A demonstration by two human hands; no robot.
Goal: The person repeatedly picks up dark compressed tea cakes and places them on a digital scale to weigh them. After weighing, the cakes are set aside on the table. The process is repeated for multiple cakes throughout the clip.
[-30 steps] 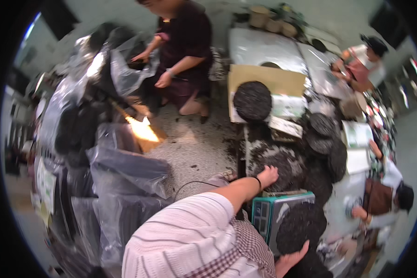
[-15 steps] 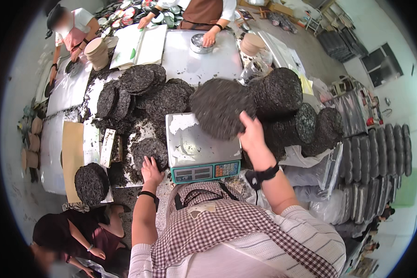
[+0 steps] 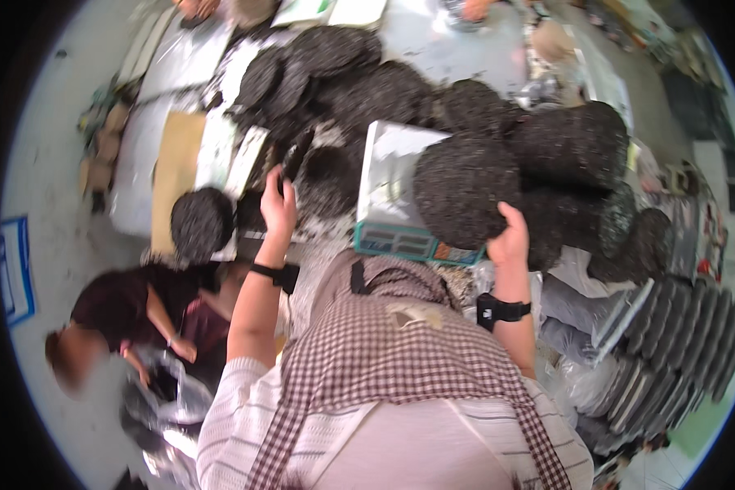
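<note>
My right hand (image 3: 510,237) grips the edge of a dark, round dried-seaweed cake (image 3: 467,189), with the thumb on its upper face. The cake is over the right part of a green-edged digital scale (image 3: 392,175); whether it touches the plate I cannot tell. My left hand (image 3: 278,204) is raised left of the scale, its fingers closed on a thin, dark piece of seaweed (image 3: 296,155), blurred by motion. Another round seaweed cake (image 3: 328,181) lies between that hand and the scale.
Heaped seaweed cakes (image 3: 376,94) lie behind the scale, with stacked cakes (image 3: 576,147) to its right. A single cake (image 3: 201,222) sits at the table's left edge by a tan board (image 3: 177,163). One person (image 3: 151,318) is low at the left; packed dark bundles (image 3: 678,335) are at the right.
My left hand has lifted off the cake beside the scale and now has a dark piece of seaweed. My right hand has brought its cake lower and nearer me. The whole view has shifted.
</note>
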